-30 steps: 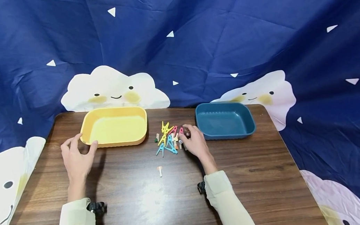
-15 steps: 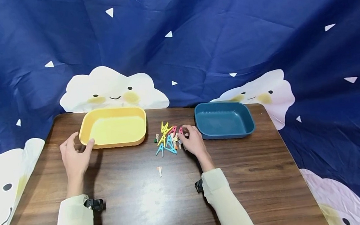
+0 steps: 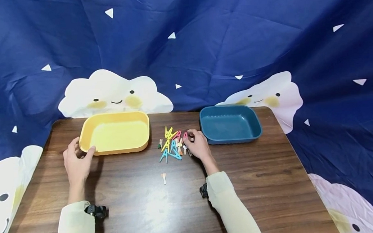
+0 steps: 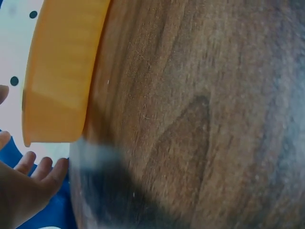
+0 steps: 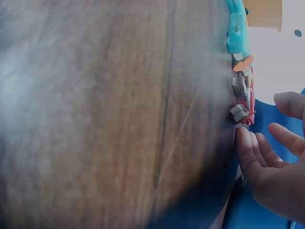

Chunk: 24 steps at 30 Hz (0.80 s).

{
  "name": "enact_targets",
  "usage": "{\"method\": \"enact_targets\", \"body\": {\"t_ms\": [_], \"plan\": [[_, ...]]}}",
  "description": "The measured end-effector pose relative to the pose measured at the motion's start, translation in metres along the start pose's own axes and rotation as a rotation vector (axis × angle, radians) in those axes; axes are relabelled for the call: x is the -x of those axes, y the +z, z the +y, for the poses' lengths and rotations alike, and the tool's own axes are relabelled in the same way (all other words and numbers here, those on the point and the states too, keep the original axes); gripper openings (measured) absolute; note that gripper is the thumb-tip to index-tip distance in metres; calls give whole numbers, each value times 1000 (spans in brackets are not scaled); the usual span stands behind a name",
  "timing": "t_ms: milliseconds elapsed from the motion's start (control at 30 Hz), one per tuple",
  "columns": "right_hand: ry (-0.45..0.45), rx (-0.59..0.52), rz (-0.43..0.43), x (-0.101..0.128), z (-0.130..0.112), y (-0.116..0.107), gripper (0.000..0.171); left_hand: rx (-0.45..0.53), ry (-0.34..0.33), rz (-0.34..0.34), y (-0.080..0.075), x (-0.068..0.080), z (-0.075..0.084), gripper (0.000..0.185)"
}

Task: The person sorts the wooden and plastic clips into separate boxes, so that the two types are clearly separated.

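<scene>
My left hand (image 3: pixel 76 162) is at the near left corner of the yellow bin (image 3: pixel 147 142), fingers by its left side and thumb by the front rim. In the left wrist view, the fingers of that hand (image 4: pixel 28 193) are loosely bent, with a small gap below the bin's orange wall (image 4: pixel 62 105). My right hand (image 3: pixel 198 146) is beside a pile of small clothespins. Its fingers (image 5: pixel 248 152) are relaxed beside a red clothespin (image 5: pixel 251 102), with nothing visibly gripped. Yellow clothespins (image 3: pixel 166 145), blue clothespins (image 3: pixel 165 155) and wooden ones (image 3: pixel 179 143) make up the pile.
A dark blue bin (image 3: pixel 257 135) stands just beyond my right hand. One wooden clothespin (image 3: pixel 164 178) lies apart, nearer me, on the brown wooden table (image 3: pixel 269 183). A blue curtain (image 3: pixel 200 39) with white clouds hangs behind the table's far edge.
The head view has shifted slightly, so everything sits a little further left. Both hands stay almost in place by the yellow bin and the clothespin pile.
</scene>
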State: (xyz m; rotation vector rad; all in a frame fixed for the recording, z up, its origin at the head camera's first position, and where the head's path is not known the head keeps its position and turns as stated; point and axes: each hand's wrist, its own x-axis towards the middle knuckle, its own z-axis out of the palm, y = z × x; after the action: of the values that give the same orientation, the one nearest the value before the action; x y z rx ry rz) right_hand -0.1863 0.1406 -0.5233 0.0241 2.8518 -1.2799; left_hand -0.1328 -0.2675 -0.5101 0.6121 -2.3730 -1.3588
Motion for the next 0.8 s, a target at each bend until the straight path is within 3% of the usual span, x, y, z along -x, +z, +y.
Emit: {"method": "enact_targets", "body": {"t_ms": [267, 467, 800], "plan": [[11, -5, -13, -7, 1, 1, 44, 237, -97, -5, 1, -3, -4, 62], [33, -8, -26, -11, 1, 1, 46, 293, -119, -33, 1, -7, -5, 65], [51, -23, -34, -14, -1, 1, 46, 406, -210, -66, 0, -12, -8, 70]]}}
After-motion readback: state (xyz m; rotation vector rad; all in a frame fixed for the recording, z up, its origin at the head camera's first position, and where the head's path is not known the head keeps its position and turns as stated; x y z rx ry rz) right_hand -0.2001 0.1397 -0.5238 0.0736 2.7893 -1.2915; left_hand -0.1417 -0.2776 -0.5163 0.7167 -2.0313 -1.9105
